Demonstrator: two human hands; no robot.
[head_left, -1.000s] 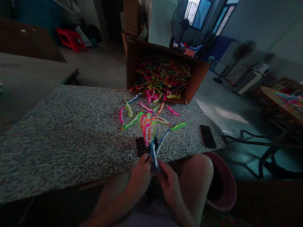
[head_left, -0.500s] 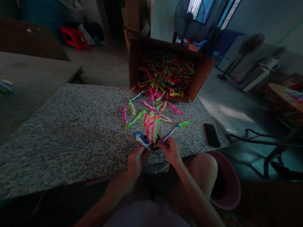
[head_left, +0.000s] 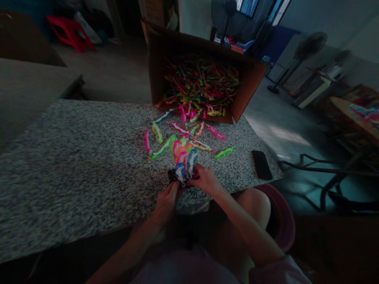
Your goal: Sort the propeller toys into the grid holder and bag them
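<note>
A neat stack of bright plastic strips [head_left: 182, 154] in orange, pink, green, blue and white lies on the speckled stone table [head_left: 74, 157] near its front edge. My right hand [head_left: 204, 180] is closed on the stack's near end, where a blue and white strip sits on top. My left hand [head_left: 166, 200] rests at the table edge just left of it, fingers curled against a small dark patterned object [head_left: 172, 175] under the stack. Loose strips [head_left: 156, 136] lie scattered beyond the stack.
An open cardboard box [head_left: 251, 86] full of coloured strips lies tipped on the table's far side. A black phone [head_left: 261, 164] rests at the table's right end. A pink tub [head_left: 282, 221] stands by my right knee. Standing fans and chairs occupy the room to the right.
Both hands came up from my lap to the table edge, carrying a blue and white strip, which now lies on the near end of the stack.
</note>
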